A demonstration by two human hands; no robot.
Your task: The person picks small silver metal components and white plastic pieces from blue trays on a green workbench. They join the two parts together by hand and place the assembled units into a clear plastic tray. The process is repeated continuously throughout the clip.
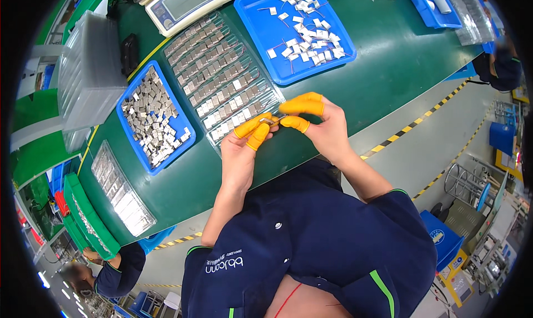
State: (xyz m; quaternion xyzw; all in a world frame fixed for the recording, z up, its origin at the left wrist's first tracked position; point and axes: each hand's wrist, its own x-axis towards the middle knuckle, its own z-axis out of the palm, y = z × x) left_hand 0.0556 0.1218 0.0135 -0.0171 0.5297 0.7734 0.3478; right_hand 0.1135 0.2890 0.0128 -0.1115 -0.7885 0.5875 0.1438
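Observation:
My left hand [244, 143], with yellow finger covers, pinches a small flat silvery piece [268, 120] between thumb and fingers. Close against it, my right hand [319, 121], also in yellow finger covers, has thumb and forefinger closing at the piece's right end; what lies between those tips is too small to make out. Just beyond both hands lies a clear plastic blister tray [276, 91] with rows of small grey and white blocks with thin wires. A blue tray [261, 71] of white wired pieces sits beyond my right hand.
To the left are a blue tray [126, 136] of loose grey and white blocks, a second clear tray [119, 187] and stacked clear trays [89, 68]. A scale [191, 4] stands at the far side of the green table [383, 68]. Another person [119, 273] holds a green bin [91, 218].

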